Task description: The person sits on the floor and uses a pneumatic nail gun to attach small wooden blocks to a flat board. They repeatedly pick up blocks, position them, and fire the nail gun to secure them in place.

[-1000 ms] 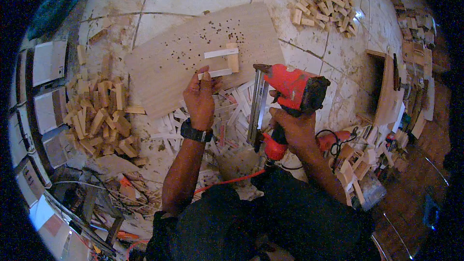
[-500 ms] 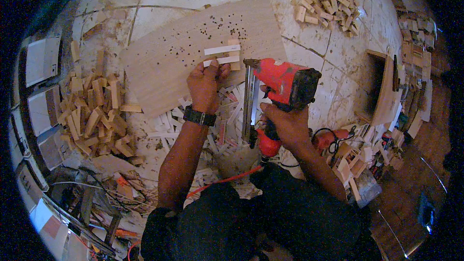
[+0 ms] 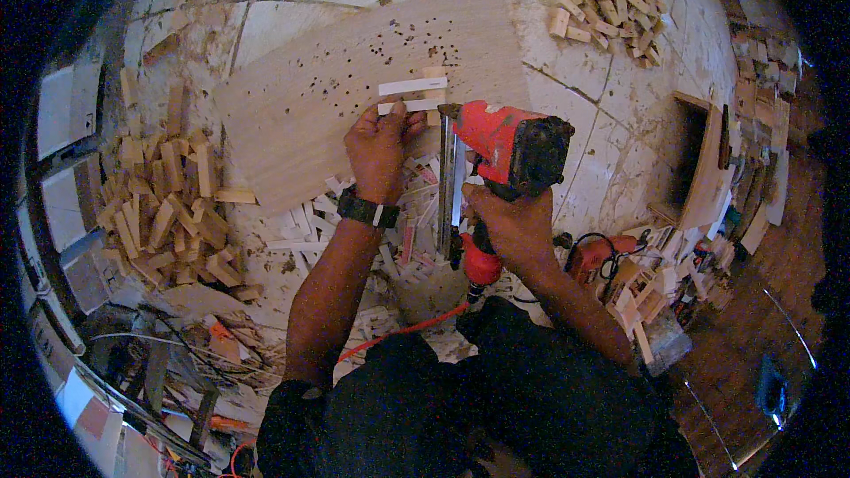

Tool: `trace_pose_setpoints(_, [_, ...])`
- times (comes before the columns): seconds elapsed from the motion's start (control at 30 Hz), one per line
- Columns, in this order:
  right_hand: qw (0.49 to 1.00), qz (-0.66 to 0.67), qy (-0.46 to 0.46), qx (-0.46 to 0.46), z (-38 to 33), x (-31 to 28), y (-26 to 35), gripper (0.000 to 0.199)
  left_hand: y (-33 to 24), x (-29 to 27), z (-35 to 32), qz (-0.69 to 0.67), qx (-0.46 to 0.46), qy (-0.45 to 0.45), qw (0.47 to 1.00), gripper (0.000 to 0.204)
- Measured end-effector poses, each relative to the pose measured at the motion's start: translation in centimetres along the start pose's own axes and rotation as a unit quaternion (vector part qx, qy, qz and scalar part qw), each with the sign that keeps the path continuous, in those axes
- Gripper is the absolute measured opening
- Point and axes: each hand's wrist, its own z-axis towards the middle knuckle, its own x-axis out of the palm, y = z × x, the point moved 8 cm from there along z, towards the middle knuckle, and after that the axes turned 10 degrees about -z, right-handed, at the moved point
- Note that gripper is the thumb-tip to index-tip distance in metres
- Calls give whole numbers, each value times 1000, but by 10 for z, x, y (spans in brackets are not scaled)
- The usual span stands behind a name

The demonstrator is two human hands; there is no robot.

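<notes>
My left hand (image 3: 376,152) pinches the left end of a white strip (image 3: 418,106) between thumb and fingers. The strip's other end lies across a small pale wood block (image 3: 434,73) on a wide wooden board (image 3: 292,146). A second white strip (image 3: 412,86) lies across the same block, a little farther away. In my right hand (image 3: 515,228) is a red and black nail gun (image 3: 487,137), gripped by its handle. Its nose is at the right end of the near strip; whether they touch I cannot tell. Small dark marks dot the board.
Wood blocks (image 3: 181,204) are heaped at left, and another block pile (image 3: 611,4) sits far right. White strips (image 3: 310,226) lie scattered before the board. An orange hose (image 3: 412,330) runs from the nail gun. A red power tool (image 3: 598,257) lies at right beside wood scraps.
The nail gun in my right hand has shifted left and slightly down, bringing its nose to the near strip's right end. My left hand keeps its pinch on that strip.
</notes>
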Motion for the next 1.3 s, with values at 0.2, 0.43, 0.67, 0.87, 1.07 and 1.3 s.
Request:
trace_pose_setpoints(0.2, [999, 15, -15, -40, 0, 4, 7, 24, -3, 2, 1, 25, 18, 7, 999, 16])
trace_pose_setpoints(0.43, [1000, -8, -2, -17, 0, 10, 6, 21, -5, 2, 1, 31, 44, 27, 998, 17])
trace_pose_setpoints(0.67, [999, -43, -10, -23, 1, 13, 12, 24, -6, 0, 3, 94, 53, 21, 994, 17])
trace_pose_setpoints(0.87, [997, -64, -2, 31, -1, 18, 14, 22, -8, 3, 2, 75, 111, 48, 990, 19])
trace_pose_setpoints(1.07, [966, -180, -78, -167, 2, 24, 40, 18, -29, 5, -7, 239, 279, 43, 929, 17])
trace_pose_setpoints(1.3, [993, 49, -100, 29, -15, -8, 9, 25, -12, -5, 3, 213, 203, 0, 956, 18])
